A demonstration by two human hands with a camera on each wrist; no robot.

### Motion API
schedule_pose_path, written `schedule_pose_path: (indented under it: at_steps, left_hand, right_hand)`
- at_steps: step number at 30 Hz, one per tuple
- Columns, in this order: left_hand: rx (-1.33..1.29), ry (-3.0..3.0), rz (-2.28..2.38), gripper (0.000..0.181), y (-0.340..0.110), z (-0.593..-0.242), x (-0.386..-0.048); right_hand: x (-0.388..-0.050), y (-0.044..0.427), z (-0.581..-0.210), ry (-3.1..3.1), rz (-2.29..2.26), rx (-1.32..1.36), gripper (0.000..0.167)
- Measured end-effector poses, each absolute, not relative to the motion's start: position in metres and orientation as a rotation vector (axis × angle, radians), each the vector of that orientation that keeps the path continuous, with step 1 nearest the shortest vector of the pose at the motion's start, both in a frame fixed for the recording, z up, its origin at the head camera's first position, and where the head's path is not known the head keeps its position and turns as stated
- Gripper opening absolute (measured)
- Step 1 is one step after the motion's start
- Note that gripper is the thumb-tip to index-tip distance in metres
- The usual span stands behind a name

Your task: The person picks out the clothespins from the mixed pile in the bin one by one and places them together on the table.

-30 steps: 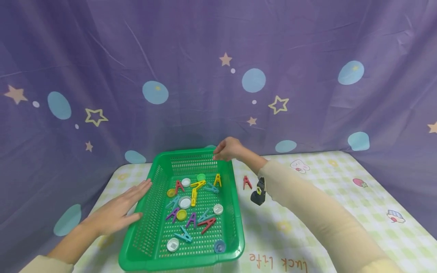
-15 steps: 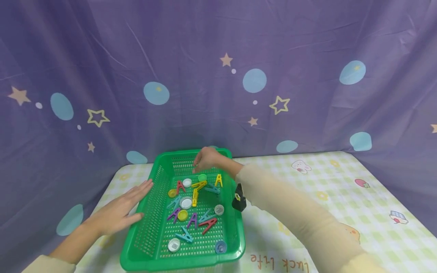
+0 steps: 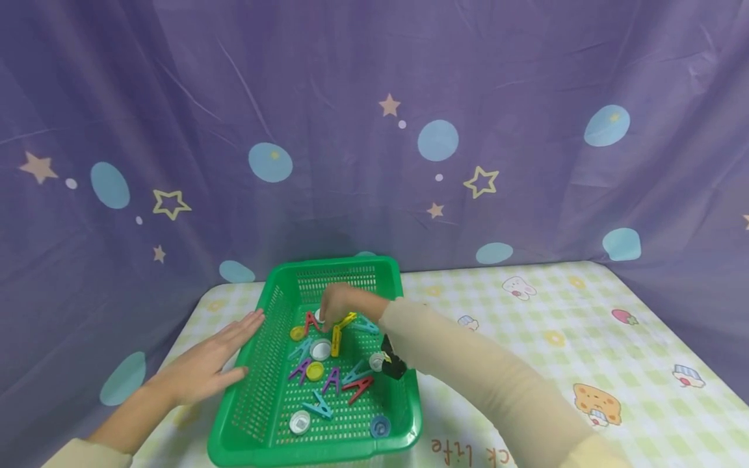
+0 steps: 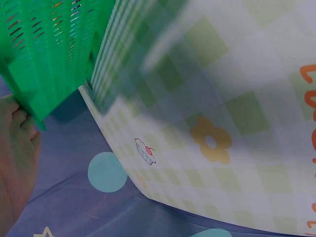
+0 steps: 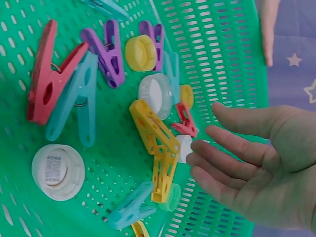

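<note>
Rests the left hand [image 3: 205, 364] on the left rim of the green basket [image 3: 304, 453], with fingers nearly straight. Holds the right hand [image 5: 271, 177] inside the basket, with fingers loosely extended, just beside a white cap [image 5: 183, 149] and near a red clip [image 5: 185, 120]; cannot tell if touching the cap. Has 2 yellow clips [image 5: 146, 127] close by, 2 purple clips [image 5: 115, 49] farther off. Has the basket on a checked worktop [image 3: 526, 331].

Purple curtain [image 3: 328, 78], printed stars [image 3: 389, 104] and blue ovals [image 3: 438, 140], behind checked tablecloth [image 3: 515, 318] with rabbit print [image 3: 519, 287].
</note>
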State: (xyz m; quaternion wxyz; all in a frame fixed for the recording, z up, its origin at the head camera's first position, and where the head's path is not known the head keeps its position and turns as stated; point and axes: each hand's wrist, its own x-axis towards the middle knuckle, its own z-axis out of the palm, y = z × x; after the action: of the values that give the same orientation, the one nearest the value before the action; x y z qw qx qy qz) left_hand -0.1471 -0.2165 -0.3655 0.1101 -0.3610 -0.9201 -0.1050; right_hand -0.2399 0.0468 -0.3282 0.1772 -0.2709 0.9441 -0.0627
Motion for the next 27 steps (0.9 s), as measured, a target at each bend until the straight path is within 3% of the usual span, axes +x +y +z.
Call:
schedule_pose_path:
  at_steps: [2, 9, 12, 16, 27]
  left_hand:
    - [-1.060, -2.703, -0.308, 0.073, -0.217, -0.366, -0.147]
    - [-1.049, -2.729, -0.322, 0.073, -0.217, -0.364, -0.147]
    - [-1.051, -2.725, -0.322, 0.073, -0.217, -0.364, -0.147]
    - [-1.056, -2.717, -0.324, 0.073, -0.217, -0.365, -0.147]
    - [-1.047, -2.709, -0.322, 0.073, -0.217, -0.367, -0.147]
  right_hand:
    - [-0.238, 0.046, -0.330, 2.664, -0.136, -0.779, 0.016]
    - [-0.236, 0.046, -0.335, 2.649, -0.145, -0.687, 0.018]
    - [-0.238, 0.045, -0.336, 2.618, -0.136, -0.657, 0.035]
    - [-0.240, 0.044, -0.339, 2.581, -0.106, -0.617, 0.043]
    - [-0.236, 0.038, -0.347, 2.572, 0.188, -0.721, 0.020]
